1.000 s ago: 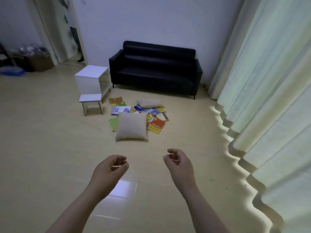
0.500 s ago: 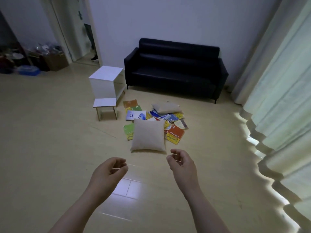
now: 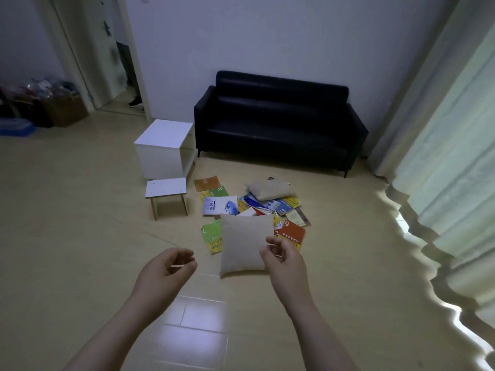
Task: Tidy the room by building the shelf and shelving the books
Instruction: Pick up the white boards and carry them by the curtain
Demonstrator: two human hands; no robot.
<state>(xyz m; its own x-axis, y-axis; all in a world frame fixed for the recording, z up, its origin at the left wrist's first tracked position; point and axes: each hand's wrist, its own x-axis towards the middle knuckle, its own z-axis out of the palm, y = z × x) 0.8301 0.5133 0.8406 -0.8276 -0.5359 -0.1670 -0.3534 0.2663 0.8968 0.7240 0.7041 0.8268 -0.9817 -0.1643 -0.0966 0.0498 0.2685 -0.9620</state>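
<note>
**Facing the book pile with both hands empty**

Head view. The books [image 3: 220, 205] lie scattered on the floor [image 3: 80, 236] ahead of the person, in front of the black sofa [image 3: 276, 124], and their spread runs left to right. A beige pillow [image 3: 242, 245] lies on the near edge of the pile, between the hands and most of the covers. A second pillow [image 3: 270, 190] rests on the far side.

The left hand [image 3: 166, 269] and right hand [image 3: 284, 261] hover above the floor, fingers loosely curled, holding nothing. The right hand is the nearer one: it overlaps the beige pillow's corner in view (contact cannot be judged), while the left hand hangs apart to the left.

The white shelf box [image 3: 166, 145] and a small legged panel [image 3: 166, 186] stand just left of the pile, on the left hand's side. The likely first move is to lift the beige pillow off the books.
</note>
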